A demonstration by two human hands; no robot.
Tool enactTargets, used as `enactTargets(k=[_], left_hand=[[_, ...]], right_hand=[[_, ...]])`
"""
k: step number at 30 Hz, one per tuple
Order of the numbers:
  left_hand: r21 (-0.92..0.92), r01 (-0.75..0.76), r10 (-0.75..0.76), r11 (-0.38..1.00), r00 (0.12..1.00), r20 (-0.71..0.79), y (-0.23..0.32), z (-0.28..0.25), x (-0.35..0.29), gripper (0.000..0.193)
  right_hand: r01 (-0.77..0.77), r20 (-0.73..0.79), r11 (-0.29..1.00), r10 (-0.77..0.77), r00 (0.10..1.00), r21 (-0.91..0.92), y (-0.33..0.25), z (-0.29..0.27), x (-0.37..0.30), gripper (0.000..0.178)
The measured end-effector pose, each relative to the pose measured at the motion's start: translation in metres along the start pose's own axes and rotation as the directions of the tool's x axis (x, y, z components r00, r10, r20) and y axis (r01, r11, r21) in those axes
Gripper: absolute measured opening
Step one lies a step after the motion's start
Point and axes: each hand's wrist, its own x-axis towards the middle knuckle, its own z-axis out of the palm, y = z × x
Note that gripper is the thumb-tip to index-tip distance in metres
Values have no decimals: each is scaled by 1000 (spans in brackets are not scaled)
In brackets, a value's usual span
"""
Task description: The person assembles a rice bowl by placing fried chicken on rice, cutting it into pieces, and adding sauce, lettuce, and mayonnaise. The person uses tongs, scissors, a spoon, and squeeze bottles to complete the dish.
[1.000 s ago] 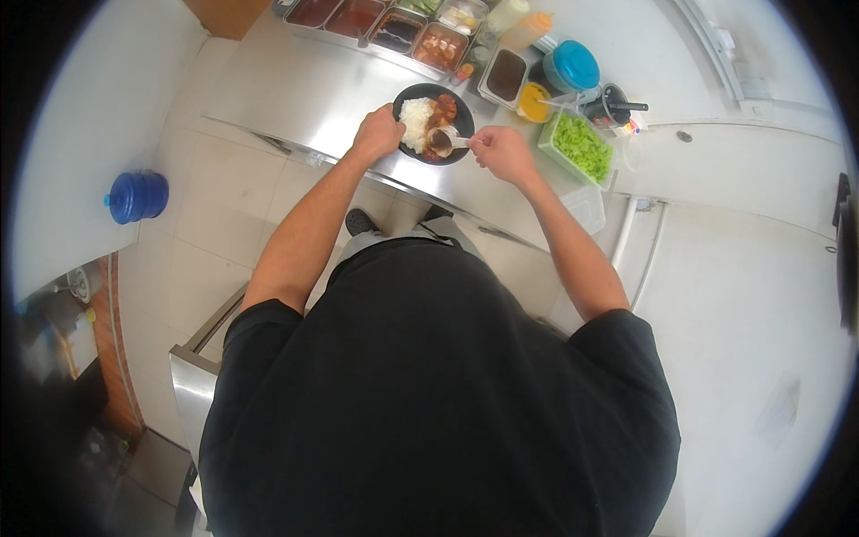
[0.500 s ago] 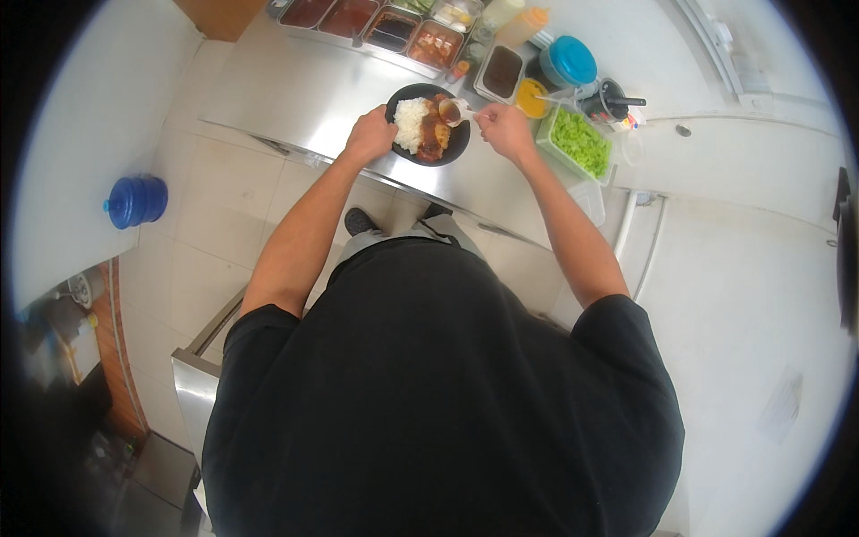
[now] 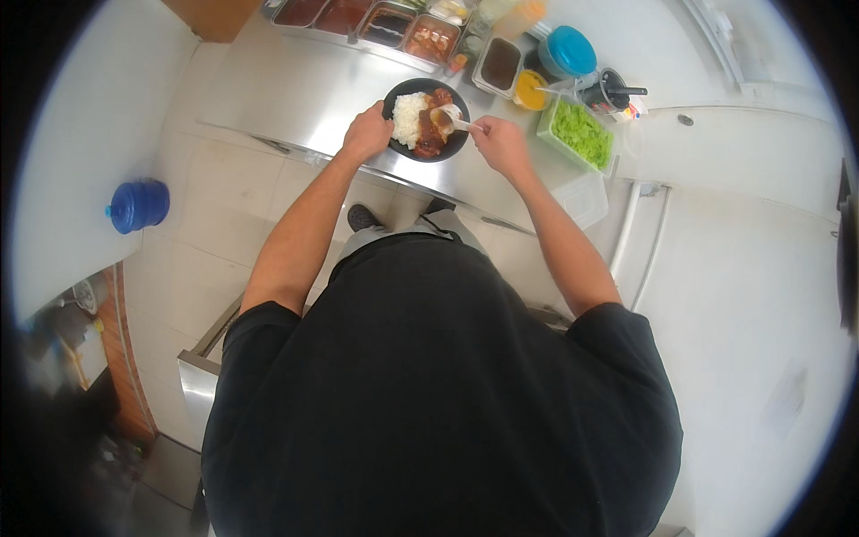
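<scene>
A black bowl (image 3: 428, 83) sits near the front edge of the steel counter. White rice (image 3: 409, 123) fills its left side, and brown-sauced pieces of food (image 3: 430, 136) lie on its right. My left hand (image 3: 368, 132) is closed on the bowl's left rim. My right hand (image 3: 497, 143) grips the handle of a white spoon (image 3: 455, 119), whose sauce-smeared bowl end is over the sauced food. Whether the spoon touches the food I cannot tell.
Behind the bowl stand steel pans of sauces (image 3: 431, 40) and a dark-sauce pan (image 3: 500, 65). Toward the right are a yellow-sauce tub (image 3: 531, 90), a blue-lidded container (image 3: 571, 52), a black-handled pot (image 3: 612, 90) and a box of chopped lettuce (image 3: 580, 134). A clear lid (image 3: 582, 206) lies nearer.
My right hand has moved slightly toward me and left, and the spoon has tipped and shifted lower over the sauced food. My left hand stays on the rim.
</scene>
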Motion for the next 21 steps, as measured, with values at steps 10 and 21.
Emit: enactTargets(k=[10, 21], left_hand=[[-189, 116, -117, 975, 993, 4, -10, 5, -5, 50], [-238, 157, -143, 959, 987, 73, 0, -4, -16, 37]], right_hand=[[194, -112, 980, -198, 974, -45, -12, 1, -9, 18], [192, -174, 975, -209, 962, -109, -18, 15, -28, 14]])
